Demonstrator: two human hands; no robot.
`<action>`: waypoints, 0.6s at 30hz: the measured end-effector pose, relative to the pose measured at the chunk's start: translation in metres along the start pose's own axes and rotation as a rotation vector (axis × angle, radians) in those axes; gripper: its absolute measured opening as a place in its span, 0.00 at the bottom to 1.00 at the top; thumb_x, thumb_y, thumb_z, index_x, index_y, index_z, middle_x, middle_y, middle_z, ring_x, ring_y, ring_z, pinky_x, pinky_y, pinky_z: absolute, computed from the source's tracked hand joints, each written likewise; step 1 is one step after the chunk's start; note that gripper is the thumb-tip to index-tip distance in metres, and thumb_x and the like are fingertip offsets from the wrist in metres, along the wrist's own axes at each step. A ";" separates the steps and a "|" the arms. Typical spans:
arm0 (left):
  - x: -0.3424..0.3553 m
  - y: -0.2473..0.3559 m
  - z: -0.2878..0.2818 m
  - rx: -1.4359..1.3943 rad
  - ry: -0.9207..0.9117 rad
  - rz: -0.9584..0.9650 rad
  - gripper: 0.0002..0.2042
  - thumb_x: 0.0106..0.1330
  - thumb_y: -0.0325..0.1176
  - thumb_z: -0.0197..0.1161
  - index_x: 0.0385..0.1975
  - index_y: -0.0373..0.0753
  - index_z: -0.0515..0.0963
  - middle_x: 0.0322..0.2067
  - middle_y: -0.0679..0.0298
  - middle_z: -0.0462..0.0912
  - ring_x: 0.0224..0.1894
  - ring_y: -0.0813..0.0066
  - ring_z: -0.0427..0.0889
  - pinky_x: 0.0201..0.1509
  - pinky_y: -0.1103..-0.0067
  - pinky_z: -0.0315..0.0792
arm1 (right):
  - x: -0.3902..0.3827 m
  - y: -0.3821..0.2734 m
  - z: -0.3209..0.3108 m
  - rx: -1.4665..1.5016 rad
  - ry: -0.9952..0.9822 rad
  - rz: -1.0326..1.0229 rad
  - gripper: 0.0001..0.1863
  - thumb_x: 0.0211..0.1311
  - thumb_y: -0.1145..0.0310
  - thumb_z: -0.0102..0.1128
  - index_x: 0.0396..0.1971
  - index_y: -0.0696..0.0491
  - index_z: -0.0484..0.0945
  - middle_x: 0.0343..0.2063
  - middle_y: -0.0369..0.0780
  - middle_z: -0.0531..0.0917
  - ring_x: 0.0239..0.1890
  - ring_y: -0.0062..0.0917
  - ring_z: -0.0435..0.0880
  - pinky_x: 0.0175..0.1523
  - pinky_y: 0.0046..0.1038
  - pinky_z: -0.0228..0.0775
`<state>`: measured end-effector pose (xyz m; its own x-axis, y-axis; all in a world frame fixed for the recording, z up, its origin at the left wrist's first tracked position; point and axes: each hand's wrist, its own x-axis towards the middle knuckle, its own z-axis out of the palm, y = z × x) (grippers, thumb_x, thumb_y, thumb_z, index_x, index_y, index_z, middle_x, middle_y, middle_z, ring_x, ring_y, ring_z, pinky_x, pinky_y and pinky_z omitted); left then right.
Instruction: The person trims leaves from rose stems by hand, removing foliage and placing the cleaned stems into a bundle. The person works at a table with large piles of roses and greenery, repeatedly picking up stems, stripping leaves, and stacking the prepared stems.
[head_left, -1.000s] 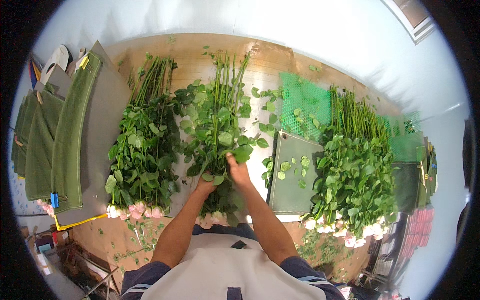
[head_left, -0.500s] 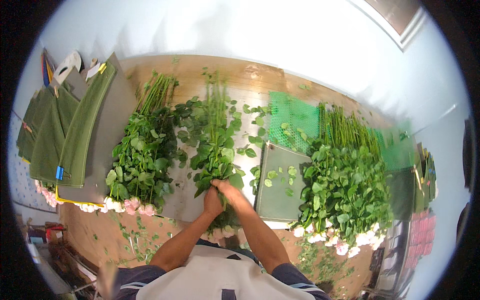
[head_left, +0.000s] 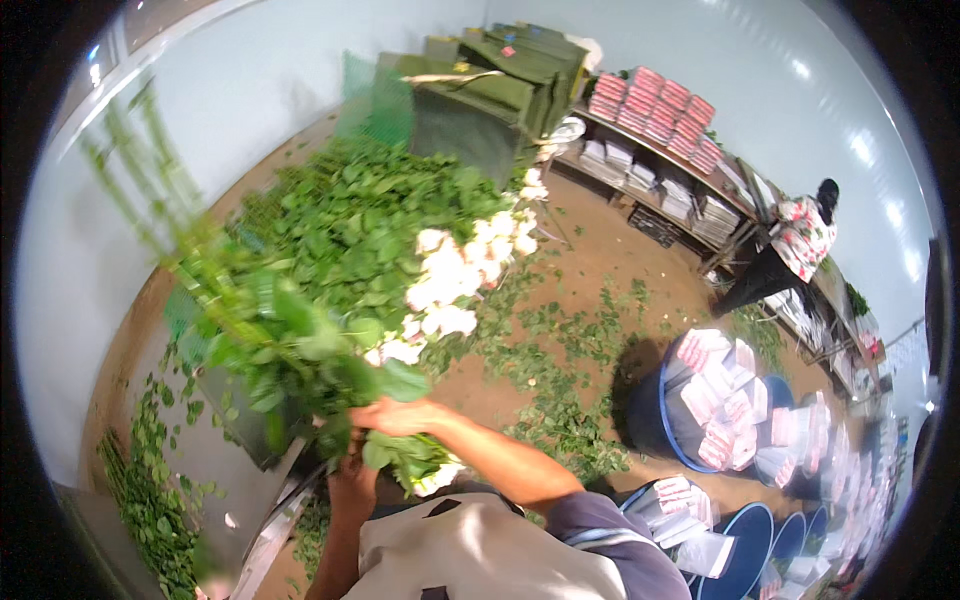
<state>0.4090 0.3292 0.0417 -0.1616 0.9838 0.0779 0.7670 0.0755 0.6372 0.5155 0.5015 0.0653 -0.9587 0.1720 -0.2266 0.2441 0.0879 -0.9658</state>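
Observation:
A bunch of long-stemmed roses (head_left: pixel 270 335) is lifted in front of me, its bare stems slanting to the upper left and blurred by motion. Pale blooms show at its lower end, close to my body. My right hand (head_left: pixel 395 416) is wrapped round the leafy lower part of the bunch. Just below, my left hand (head_left: pixel 352 465) grips the same bunch, its fingers partly hidden by leaves. Behind the bunch, a large pile of leafy roses with whitish-pink blooms (head_left: pixel 450 275) lies on the worktable (head_left: pixel 215 450), blooms hanging toward the floor side.
Blue buckets (head_left: pixel 655 420) with wrapped bundles stand on the right. Cut leaves (head_left: pixel 560 400) litter the brown floor. Green cloth-covered boards (head_left: pixel 480 100) stand at the table's far end. A shelf (head_left: pixel 650 140) carries pink-and-white packages. A person (head_left: pixel 795 240) stands farther back.
I have turned to the right, bringing buckets, shelf and another person into view. The rose bunch has come up off the table in both hands, its stems now tilted upward.

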 end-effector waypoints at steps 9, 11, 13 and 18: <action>0.085 0.133 0.135 -0.712 -0.446 0.040 0.16 0.64 0.30 0.59 0.50 0.32 0.69 0.42 0.56 0.75 0.36 0.72 0.79 0.39 0.77 0.74 | -0.258 0.104 -0.082 0.154 1.002 0.332 0.20 0.63 0.59 0.55 0.49 0.56 0.77 0.44 0.39 0.81 0.41 0.22 0.77 0.48 0.26 0.68; 0.100 0.150 0.162 -0.655 -0.544 0.086 0.16 0.64 0.30 0.60 0.49 0.32 0.69 0.42 0.55 0.76 0.36 0.70 0.80 0.39 0.77 0.74 | -0.288 0.125 -0.089 0.206 0.990 0.481 0.20 0.66 0.59 0.49 0.51 0.55 0.76 0.49 0.39 0.79 0.49 0.23 0.74 0.55 0.27 0.64; 0.116 0.160 0.182 -0.611 -0.658 0.135 0.17 0.64 0.29 0.59 0.51 0.32 0.68 0.44 0.57 0.77 0.39 0.73 0.79 0.43 0.77 0.73 | -0.304 0.146 -0.095 0.241 1.141 0.426 0.18 0.64 0.63 0.51 0.51 0.53 0.76 0.44 0.42 0.81 0.42 0.26 0.79 0.48 0.27 0.69; 0.182 0.194 0.233 -0.601 -0.801 0.181 0.17 0.65 0.30 0.59 0.51 0.33 0.69 0.43 0.57 0.78 0.39 0.74 0.79 0.43 0.77 0.73 | -0.347 0.183 -0.144 -0.102 1.011 0.664 0.19 0.67 0.67 0.40 0.56 0.44 0.73 0.52 0.45 0.76 0.50 0.35 0.77 0.56 0.30 0.67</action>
<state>0.6730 0.5612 0.0008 0.5584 0.8089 -0.1842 0.2643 0.0370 0.9637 0.9142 0.5989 -0.0147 -0.1072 0.8971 -0.4287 0.6987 -0.2388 -0.6744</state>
